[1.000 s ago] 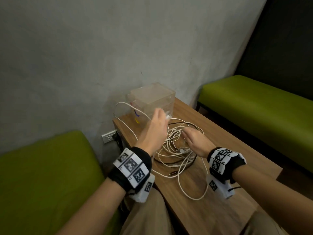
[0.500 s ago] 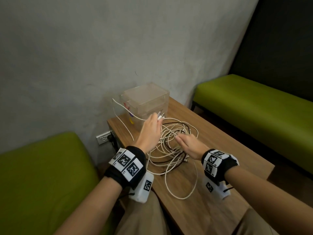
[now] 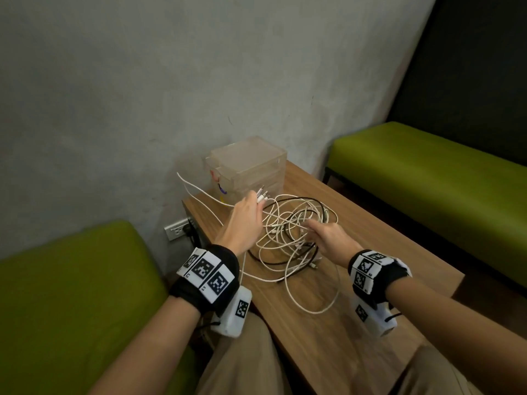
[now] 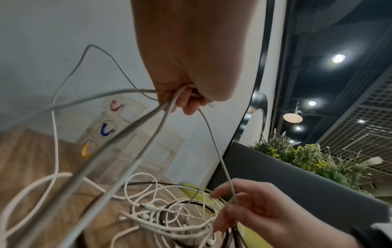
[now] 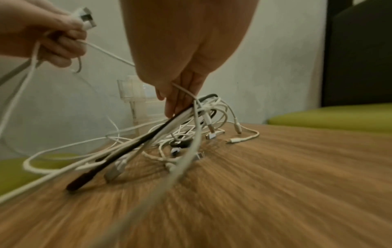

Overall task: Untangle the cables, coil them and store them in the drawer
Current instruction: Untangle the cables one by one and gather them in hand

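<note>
Several cables (image 3: 288, 238) lie knotted in a loose heap on the wooden table (image 3: 370, 252), thin white cords looped over and under a black one, with small plugs poking out at the edges. The left hand (image 3: 243, 220) has its fingers curled round a bunch of white strands, their plug ends sticking out past the fingertips, raised above the heap. The right hand (image 3: 328, 238) reaches into the pile with fingers bent through the loops, gripping a few cords (exactly which ones is hard to tell). Just behind the tangle stands a clear plastic drawer unit (image 3: 248, 166), boxy and smooth, its drawers bearing red, blue and yellow handles. Green padded benches (image 3: 427, 172) flank the table against a rough grey wall (image 3: 199, 67), where a wall socket (image 3: 178, 230) sits low.
</note>
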A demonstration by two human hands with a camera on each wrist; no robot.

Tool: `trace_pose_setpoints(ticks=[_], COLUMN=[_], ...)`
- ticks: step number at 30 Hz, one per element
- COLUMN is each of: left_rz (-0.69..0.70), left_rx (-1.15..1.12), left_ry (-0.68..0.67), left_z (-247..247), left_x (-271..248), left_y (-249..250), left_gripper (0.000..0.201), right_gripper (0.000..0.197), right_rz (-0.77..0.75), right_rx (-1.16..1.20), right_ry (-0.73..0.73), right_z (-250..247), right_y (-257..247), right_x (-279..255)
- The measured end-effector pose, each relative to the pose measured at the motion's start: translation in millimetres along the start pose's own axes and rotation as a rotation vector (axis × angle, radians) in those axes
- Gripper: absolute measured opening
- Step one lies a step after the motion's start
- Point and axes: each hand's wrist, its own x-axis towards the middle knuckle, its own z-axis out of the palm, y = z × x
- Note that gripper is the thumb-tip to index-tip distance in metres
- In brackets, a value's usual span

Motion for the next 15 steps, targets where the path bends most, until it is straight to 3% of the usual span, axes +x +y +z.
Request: trace_pose_setpoints(ticks=[3,5,9,15], left_rz=[0.022,0.042,-0.008,-0.063], left_rx=[-0.009,-0.027,-0.039,-0.017], left_ry=[-0.102,-0.119,0.008,0.066], left_z=[5,7,0,-8], left_x=[-4,-5,1,-5], left_y=[4,7,4,-1], left_gripper=[0.018,0.018,0.019,0.019], right_gripper=[0.023,0.029,0.032,0.025], right_rz=[-0.051,-0.008,0.01,-0.05], right_rx=[-0.221,-0.311,-0.307,-0.262], right_ry=[-0.006,-0.078,-0.249,-0.197], right_z=[4,3,-7,-17], right_y=[7,9,8,12], right_x=[-1,-1,1,-1])
